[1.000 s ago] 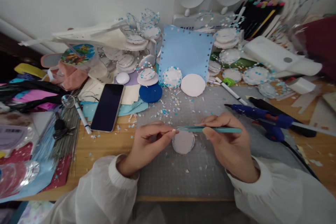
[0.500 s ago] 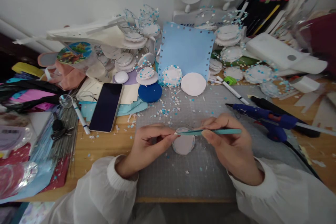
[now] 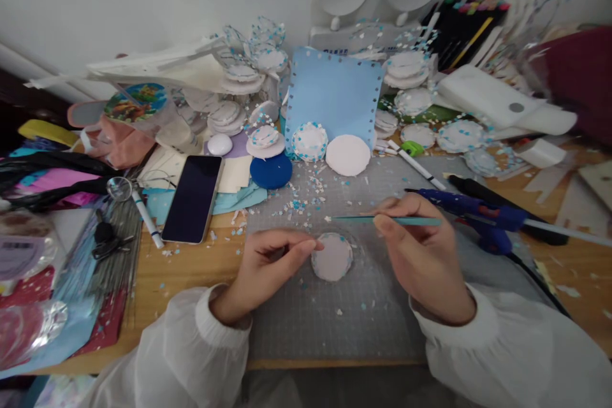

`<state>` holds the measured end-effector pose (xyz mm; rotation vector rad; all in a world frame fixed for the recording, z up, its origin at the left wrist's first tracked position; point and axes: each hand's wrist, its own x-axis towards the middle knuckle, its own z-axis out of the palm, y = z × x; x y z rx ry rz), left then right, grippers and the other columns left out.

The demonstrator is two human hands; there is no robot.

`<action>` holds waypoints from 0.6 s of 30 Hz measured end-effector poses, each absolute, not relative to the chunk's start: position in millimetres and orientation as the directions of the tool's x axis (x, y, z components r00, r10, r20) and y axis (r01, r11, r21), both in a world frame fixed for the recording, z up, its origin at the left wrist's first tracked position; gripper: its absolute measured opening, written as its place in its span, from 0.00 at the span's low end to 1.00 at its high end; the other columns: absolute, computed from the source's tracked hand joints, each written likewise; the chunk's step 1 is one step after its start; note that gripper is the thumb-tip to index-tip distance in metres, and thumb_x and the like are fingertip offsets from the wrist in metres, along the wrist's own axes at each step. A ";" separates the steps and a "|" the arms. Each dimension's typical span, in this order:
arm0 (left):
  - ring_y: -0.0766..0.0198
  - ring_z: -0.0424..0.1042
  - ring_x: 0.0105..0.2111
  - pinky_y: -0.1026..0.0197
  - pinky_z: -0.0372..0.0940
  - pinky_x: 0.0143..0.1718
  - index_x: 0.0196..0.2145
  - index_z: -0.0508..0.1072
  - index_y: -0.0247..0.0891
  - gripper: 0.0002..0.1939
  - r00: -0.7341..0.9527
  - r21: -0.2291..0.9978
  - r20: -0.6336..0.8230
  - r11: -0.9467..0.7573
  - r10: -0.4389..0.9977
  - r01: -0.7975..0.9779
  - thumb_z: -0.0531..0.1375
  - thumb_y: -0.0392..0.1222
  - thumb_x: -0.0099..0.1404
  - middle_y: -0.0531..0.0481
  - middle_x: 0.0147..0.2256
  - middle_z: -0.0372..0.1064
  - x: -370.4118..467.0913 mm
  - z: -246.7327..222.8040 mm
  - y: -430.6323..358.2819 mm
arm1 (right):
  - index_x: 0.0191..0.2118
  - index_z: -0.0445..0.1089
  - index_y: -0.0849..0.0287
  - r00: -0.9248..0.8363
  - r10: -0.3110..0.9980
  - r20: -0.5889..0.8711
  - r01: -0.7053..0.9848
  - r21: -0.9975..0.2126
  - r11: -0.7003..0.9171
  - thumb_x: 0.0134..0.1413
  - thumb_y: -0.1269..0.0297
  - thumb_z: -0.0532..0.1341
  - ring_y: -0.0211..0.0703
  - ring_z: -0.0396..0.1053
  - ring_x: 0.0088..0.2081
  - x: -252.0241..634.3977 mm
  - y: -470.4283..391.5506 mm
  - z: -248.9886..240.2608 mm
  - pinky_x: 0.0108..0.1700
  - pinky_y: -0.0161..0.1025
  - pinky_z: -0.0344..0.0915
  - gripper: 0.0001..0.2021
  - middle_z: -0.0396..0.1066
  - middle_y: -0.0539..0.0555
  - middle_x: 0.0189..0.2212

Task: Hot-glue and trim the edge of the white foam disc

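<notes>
My right hand (image 3: pixel 421 255) pinches a pair of teal tweezers (image 3: pixel 356 220), held level with the tips pointing left. A tiny white confetti piece (image 3: pixel 327 218) shows at the tips, though I cannot tell whether they grip it. My left hand (image 3: pixel 277 268) is closed, thumb and forefinger pressed together; anything between them is too small to make out. Just right of those fingertips lies a small white disc (image 3: pixel 332 260) with pale blue and white bits round its rim, on the grey cutting mat (image 3: pixel 306 331). Loose confetti (image 3: pixel 299 205) is scattered beyond the hands.
A blue glue gun (image 3: pixel 473 207) rests on the right. To the left lie a phone (image 3: pixel 194 197), a white pen (image 3: pixel 147 220) and keys (image 3: pixel 106 239). A blue board (image 3: pixel 335 95), a white oval (image 3: pixel 348 155) and a dark blue round pad (image 3: pixel 271 170) stand behind.
My right hand has raised the tweezers up and away from my left fingertips. The left hand has barely moved, and more of the white disc now shows.
</notes>
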<state>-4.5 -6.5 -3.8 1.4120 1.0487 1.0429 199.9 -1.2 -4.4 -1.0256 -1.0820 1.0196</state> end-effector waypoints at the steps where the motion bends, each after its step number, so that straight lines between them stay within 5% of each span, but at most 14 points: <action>1: 0.72 0.56 0.15 0.68 0.53 0.16 0.31 0.81 0.36 0.12 0.256 0.997 0.040 -0.054 0.966 0.047 0.61 0.45 0.63 0.53 0.14 0.64 -5.4 -3.6 -6.8 | 0.30 0.69 0.53 0.168 0.953 0.251 -0.088 -0.959 0.268 0.48 0.69 0.67 0.39 0.71 0.32 199.2 -2.7 -3.0 0.34 0.39 0.70 0.06 0.70 0.49 0.29; 6: 0.72 0.55 0.14 0.66 0.54 0.18 0.32 0.80 0.35 0.19 0.455 0.993 -0.028 0.079 0.890 -0.092 0.57 0.53 0.65 0.55 0.13 0.58 -9.7 -4.3 -8.4 | 0.35 0.69 0.53 -0.084 0.781 0.618 0.245 -0.747 0.618 0.47 0.77 0.65 0.42 0.73 0.33 191.7 -14.3 16.1 0.38 0.46 0.69 0.12 0.75 0.51 0.33; 12: 0.72 0.55 0.14 0.66 0.53 0.19 0.16 0.68 0.35 0.26 0.548 0.974 -0.060 0.169 0.834 -0.151 0.57 0.55 0.65 0.54 0.12 0.58 -9.6 -8.2 -10.3 | 0.33 0.70 0.52 -0.570 0.392 0.722 0.485 -0.089 0.870 0.55 0.74 0.58 0.33 0.73 0.30 175.0 -20.7 28.1 0.38 0.41 0.66 0.08 0.79 0.46 0.34; 18: 0.75 0.48 0.11 0.66 0.46 0.17 0.18 0.71 0.34 0.23 0.472 0.940 -0.129 0.260 0.872 -0.222 0.58 0.53 0.64 0.58 0.09 0.53 -10.2 -3.1 -9.9 | 0.42 0.71 0.54 -0.588 0.530 0.611 0.615 -0.088 0.784 0.55 0.75 0.57 0.40 0.73 0.39 195.5 -48.4 36.7 0.46 0.45 0.63 0.12 0.77 0.51 0.41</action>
